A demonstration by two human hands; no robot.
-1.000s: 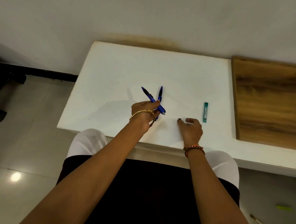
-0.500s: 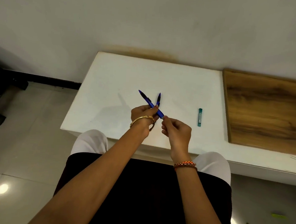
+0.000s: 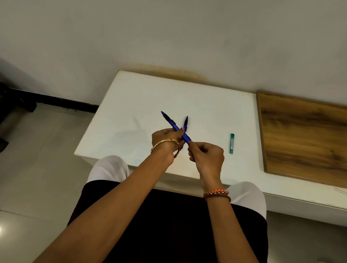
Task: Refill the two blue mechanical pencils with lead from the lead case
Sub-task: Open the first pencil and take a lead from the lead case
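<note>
Left hand (image 3: 168, 138) grips both blue mechanical pencils (image 3: 175, 127) crossed in an X at frame centre over the white desk (image 3: 191, 103), tips pointing up-frame; right hand (image 3: 206, 154) pinches the near cap end of the pencil slanting upper-left to lower-right. Lead case (image 3: 231, 143) lies flat on the desk, right of both hands and apart from them, long axis running up-down in frame, right hand nearer. Case looks closed; contents can't be seen.

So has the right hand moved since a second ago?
Yes. The right hand left the white table, moving leftward away from the lead case, and now pinches the end of a blue pencil.
</note>
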